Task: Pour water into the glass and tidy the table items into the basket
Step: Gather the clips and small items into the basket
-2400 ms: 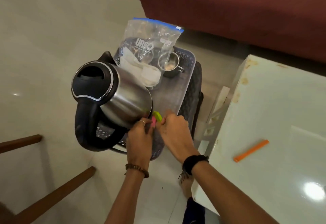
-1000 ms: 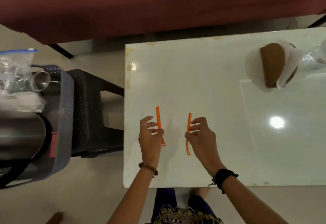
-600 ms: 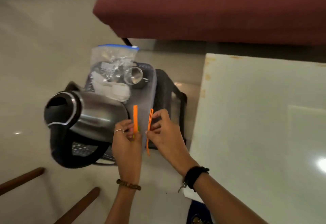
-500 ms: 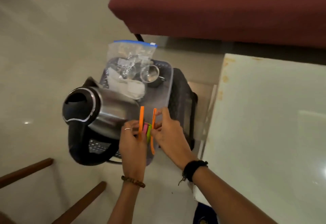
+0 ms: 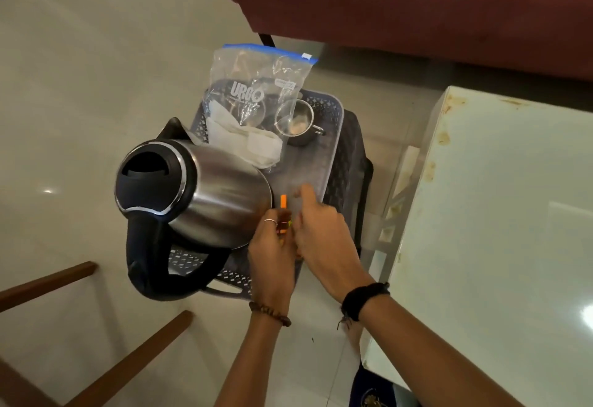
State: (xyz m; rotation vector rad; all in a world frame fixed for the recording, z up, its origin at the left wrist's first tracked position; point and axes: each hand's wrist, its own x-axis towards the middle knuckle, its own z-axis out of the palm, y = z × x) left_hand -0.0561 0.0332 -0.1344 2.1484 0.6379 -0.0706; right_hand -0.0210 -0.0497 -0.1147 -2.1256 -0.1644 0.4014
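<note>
A grey plastic basket (image 5: pixel 335 150) rests on a dark stool (image 5: pixel 357 166) left of the white table (image 5: pixel 497 214). It holds a steel kettle (image 5: pixel 218 201) with a black lid and handle, a clear zip bag (image 5: pixel 256 85) and a small steel cup (image 5: pixel 296 121). My left hand (image 5: pixel 272 256) is over the basket's near right corner, pinching an orange stick (image 5: pixel 283 203) upright beside the kettle. A green bit shows at its fingers. My right hand (image 5: pixel 324 236) is close beside it, blurred, fingers pointing into the basket. Whether it holds a stick is hidden.
A dark red sofa (image 5: pixel 417 5) runs along the back. Wooden chair legs (image 5: pixel 48 281) cross the lower left over the pale tiled floor. The table's stained edge lies just right of the stool.
I picked two orange sticks off the table, one per hand, and turned to the basket. Both hands have since dropped lower into its near corner beside the kettle.
</note>
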